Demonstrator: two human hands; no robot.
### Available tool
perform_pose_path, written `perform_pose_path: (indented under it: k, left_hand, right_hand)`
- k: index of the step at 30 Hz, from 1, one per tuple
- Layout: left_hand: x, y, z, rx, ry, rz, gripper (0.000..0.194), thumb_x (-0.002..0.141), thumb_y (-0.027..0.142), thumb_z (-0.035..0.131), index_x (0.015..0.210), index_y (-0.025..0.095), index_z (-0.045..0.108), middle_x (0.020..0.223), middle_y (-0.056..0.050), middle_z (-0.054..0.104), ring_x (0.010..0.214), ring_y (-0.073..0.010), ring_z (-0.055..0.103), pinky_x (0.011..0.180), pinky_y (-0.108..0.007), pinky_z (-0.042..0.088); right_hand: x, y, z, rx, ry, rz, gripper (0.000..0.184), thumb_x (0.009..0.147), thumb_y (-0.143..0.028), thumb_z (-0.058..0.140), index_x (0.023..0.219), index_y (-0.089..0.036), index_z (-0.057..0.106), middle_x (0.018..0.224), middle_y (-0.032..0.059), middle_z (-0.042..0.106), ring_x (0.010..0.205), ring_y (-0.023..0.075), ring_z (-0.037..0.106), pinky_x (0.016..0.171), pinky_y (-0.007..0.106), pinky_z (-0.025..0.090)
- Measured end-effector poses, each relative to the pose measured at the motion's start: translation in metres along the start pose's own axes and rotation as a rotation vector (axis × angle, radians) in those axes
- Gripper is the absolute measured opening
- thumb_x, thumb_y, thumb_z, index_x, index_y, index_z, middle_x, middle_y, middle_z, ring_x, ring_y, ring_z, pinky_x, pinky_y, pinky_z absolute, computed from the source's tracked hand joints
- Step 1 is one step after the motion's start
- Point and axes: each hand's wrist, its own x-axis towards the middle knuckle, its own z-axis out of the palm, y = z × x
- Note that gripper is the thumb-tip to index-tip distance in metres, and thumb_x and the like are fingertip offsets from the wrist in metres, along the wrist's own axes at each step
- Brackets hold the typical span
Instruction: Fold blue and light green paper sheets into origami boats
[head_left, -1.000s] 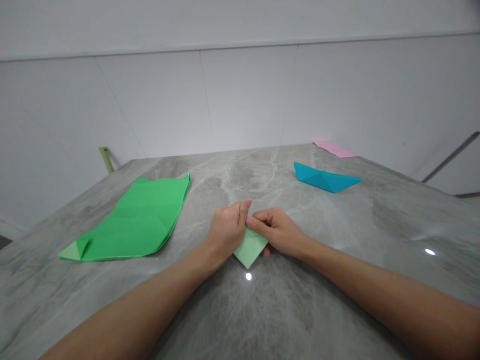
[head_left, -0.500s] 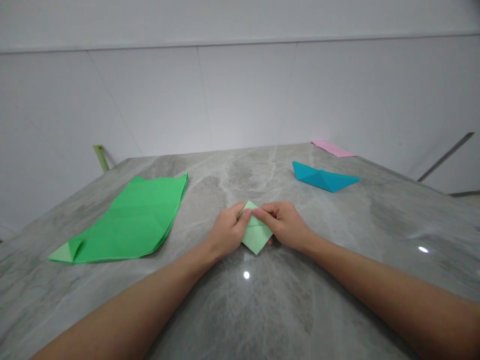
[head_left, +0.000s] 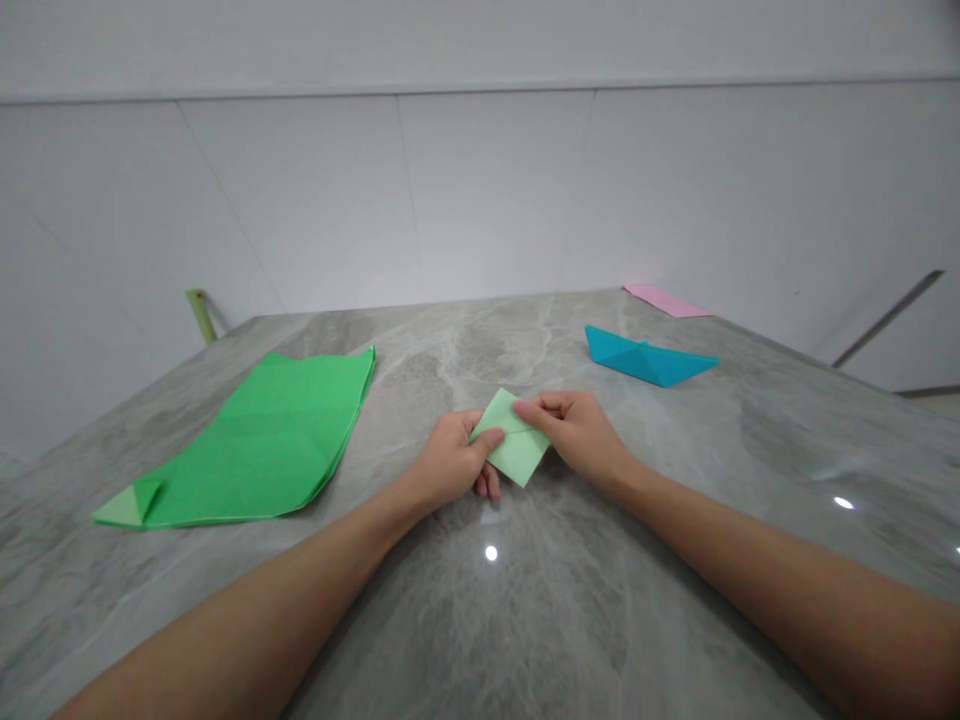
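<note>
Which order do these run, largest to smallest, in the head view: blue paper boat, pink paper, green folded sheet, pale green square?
1. Green folded sheet
2. Blue paper boat
3. Pale green square and pink paper: too alike to rank, since the pink paper lies farther from the camera.

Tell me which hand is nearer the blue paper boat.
Right hand: it is below and left of the boat. Left hand: farther left of the boat, beyond the right hand.

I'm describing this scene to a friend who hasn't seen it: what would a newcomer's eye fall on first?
The eye goes first to the pale green folded paper, held between the left hand and right hand near the middle of the grey marble countertop. To the left lies a large green creased sheet. Toward the far right sit a blue paper boat and, beyond it, a pink paper.
</note>
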Motion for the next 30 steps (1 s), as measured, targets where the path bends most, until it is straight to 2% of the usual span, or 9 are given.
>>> perform_pose_path:
  k: [2, 4, 9, 11, 14, 17, 22, 26, 30]
  left_hand:
    - [0.001, 0.0, 0.0, -0.048, 0.121, 0.025, 0.025, 0.088, 0.039, 0.054, 0.088, 0.014, 0.053, 0.042, 0.001, 0.059, 0.034, -0.0125, 0.054, 0.036, -0.019, 0.044]
    - [0.002, 0.0, 0.0, -0.074, 0.165, 0.031, 0.026, 0.087, 0.039, 0.055, 0.085, 0.013, 0.054, 0.044, 0.0, 0.06, 0.035, -0.0128, 0.056, 0.037, -0.019, 0.045]
    - [0.002, 0.003, -0.001, -0.055, -0.058, -0.054, 0.028, 0.084, 0.039, 0.058, 0.077, 0.011, 0.057, 0.051, -0.005, 0.065, 0.038, -0.013, 0.06, 0.036, -0.018, 0.043]
    - [0.001, 0.003, -0.001, -0.04, -0.067, -0.05, 0.027, 0.084, 0.037, 0.057, 0.075, 0.011, 0.057, 0.052, -0.005, 0.065, 0.036, -0.0114, 0.058, 0.034, -0.016, 0.039]
    - [-0.001, 0.002, 0.002, -0.032, 0.058, -0.028, 0.026, 0.087, 0.032, 0.053, 0.071, 0.012, 0.057, 0.053, -0.003, 0.065, 0.032, -0.009, 0.054, 0.033, -0.016, 0.038]
    - [-0.001, 0.001, 0.004, -0.021, 0.149, -0.014, 0.027, 0.088, 0.029, 0.049, 0.069, 0.012, 0.056, 0.053, -0.003, 0.065, 0.032, -0.0091, 0.053, 0.032, -0.017, 0.038]
    - [-0.001, 0.004, 0.003, 0.001, 0.127, 0.0, 0.027, 0.088, 0.028, 0.048, 0.068, 0.012, 0.057, 0.045, -0.002, 0.06, 0.03, -0.0092, 0.051, 0.032, -0.016, 0.035]
    - [-0.002, 0.004, 0.002, 0.007, 0.099, 0.017, 0.032, 0.087, 0.034, 0.05, 0.065, 0.012, 0.058, 0.039, -0.001, 0.055, 0.03, -0.0092, 0.05, 0.033, -0.016, 0.033]
    - [-0.001, 0.001, 0.001, 0.002, 0.162, 0.062, 0.037, 0.087, 0.04, 0.051, 0.062, 0.013, 0.059, 0.037, 0.0, 0.054, 0.028, -0.0088, 0.046, 0.033, -0.018, 0.035]
  right_hand:
    - [0.002, 0.002, 0.002, 0.126, 0.007, 0.058, 0.036, 0.074, -0.05, 0.068, 0.069, -0.014, 0.065, 0.057, 0.0023, 0.064, 0.048, 0.0125, 0.056, 0.048, 0.024, 0.043]
    - [0.003, 0.005, 0.003, 0.18, 0.011, 0.089, 0.038, 0.072, -0.05, 0.07, 0.068, -0.013, 0.067, 0.058, 0.0035, 0.065, 0.051, 0.013, 0.057, 0.052, 0.026, 0.044]
    - [0.004, 0.008, 0.002, 0.192, 0.126, 0.078, 0.042, 0.07, -0.054, 0.071, 0.063, -0.013, 0.066, 0.056, 0.0012, 0.061, 0.05, 0.0113, 0.052, 0.051, 0.025, 0.04]
    - [0.003, 0.007, 0.002, 0.216, 0.138, 0.078, 0.04, 0.07, -0.053, 0.072, 0.065, -0.013, 0.067, 0.057, 0.0007, 0.061, 0.05, 0.0105, 0.051, 0.049, 0.024, 0.039]
    - [0.002, 0.001, 0.004, 0.248, 0.05, 0.118, 0.036, 0.066, -0.047, 0.076, 0.074, -0.013, 0.07, 0.065, 0.0024, 0.068, 0.052, 0.0113, 0.056, 0.052, 0.025, 0.044]
    - [-0.001, -0.005, 0.006, 0.212, -0.032, 0.151, 0.037, 0.063, -0.045, 0.079, 0.076, -0.012, 0.07, 0.064, 0.0029, 0.069, 0.049, 0.012, 0.059, 0.052, 0.025, 0.046]
    - [-0.003, -0.013, 0.004, 0.166, -0.013, 0.116, 0.033, 0.064, -0.041, 0.078, 0.075, -0.011, 0.07, 0.065, 0.0033, 0.07, 0.048, 0.0122, 0.061, 0.05, 0.024, 0.048]
    - [-0.003, -0.012, 0.005, 0.164, -0.001, 0.087, 0.031, 0.065, -0.039, 0.077, 0.075, -0.012, 0.068, 0.065, 0.0028, 0.07, 0.046, 0.0112, 0.06, 0.049, 0.023, 0.047]
    - [-0.003, -0.007, 0.007, 0.118, -0.151, 0.123, 0.033, 0.067, -0.044, 0.075, 0.067, -0.012, 0.065, 0.057, 0.0018, 0.066, 0.041, 0.0099, 0.057, 0.043, 0.02, 0.044]
